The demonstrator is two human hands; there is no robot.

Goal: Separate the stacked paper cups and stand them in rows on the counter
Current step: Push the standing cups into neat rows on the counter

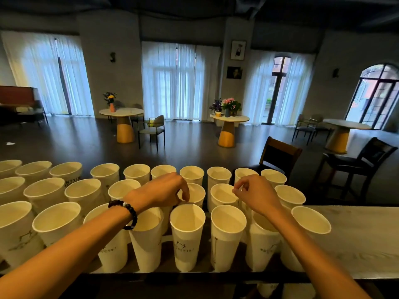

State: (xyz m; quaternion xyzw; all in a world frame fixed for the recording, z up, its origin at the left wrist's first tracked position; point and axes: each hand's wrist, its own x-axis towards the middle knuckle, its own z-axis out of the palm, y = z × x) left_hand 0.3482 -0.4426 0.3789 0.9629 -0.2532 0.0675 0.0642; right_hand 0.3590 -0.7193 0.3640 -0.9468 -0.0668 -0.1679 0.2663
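The paper cups [187, 236] were matt white, smooth-walled, with faint grey print and rolled rims. The counter [358, 238] looked like pale wood with visible grain, its near edge dark. A bracelet [126, 212] of dark, slightly glossy beads circled the left wrist. The far floor [86, 145] shone glossy and dark.

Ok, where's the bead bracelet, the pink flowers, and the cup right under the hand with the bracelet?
bead bracelet [129, 212]: head view, on the dark beads across the left wrist.
pink flowers [231, 102]: head view, on the blooms on the far round table.
cup [187, 219]: head view, on its inner wall, front row.
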